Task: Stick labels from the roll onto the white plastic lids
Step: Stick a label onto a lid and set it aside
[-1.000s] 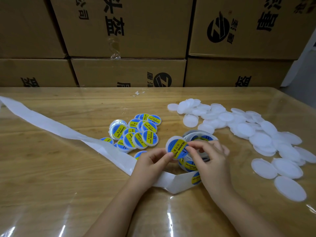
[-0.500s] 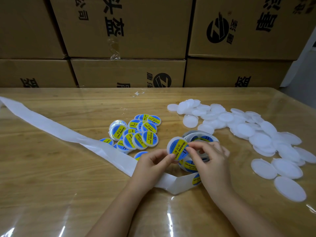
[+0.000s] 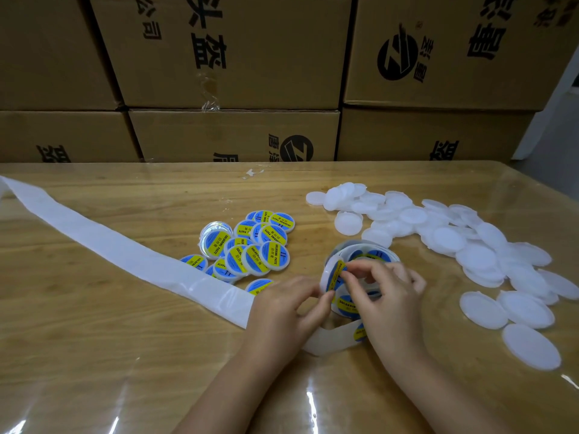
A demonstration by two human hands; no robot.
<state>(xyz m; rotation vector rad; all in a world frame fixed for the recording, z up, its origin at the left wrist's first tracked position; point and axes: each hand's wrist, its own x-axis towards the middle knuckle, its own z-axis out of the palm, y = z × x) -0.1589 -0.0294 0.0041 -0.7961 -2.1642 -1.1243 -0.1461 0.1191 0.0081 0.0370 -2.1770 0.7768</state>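
My left hand (image 3: 283, 311) and my right hand (image 3: 383, 297) both pinch one white lid (image 3: 332, 275) that bears a blue and yellow label; it stands tilted on edge between them. Right behind it lies the label roll (image 3: 365, 255), partly hidden by my right fingers. Its bare white backing strip (image 3: 103, 242) trails off to the left across the table. A pile of labelled lids (image 3: 250, 245) sits left of centre. Plain white lids (image 3: 463, 242) are spread over the right side.
Stacked cardboard boxes (image 3: 238, 57) form a wall along the table's far edge. The wooden table (image 3: 94, 355) is covered with a glossy clear sheet. The nearest plain lids (image 3: 529, 346) lie at my right, close to the edge.
The labelled lid has turned from facing me to nearly edge-on, and my right fingers have shifted over its face. Both hands stay in about the same place.
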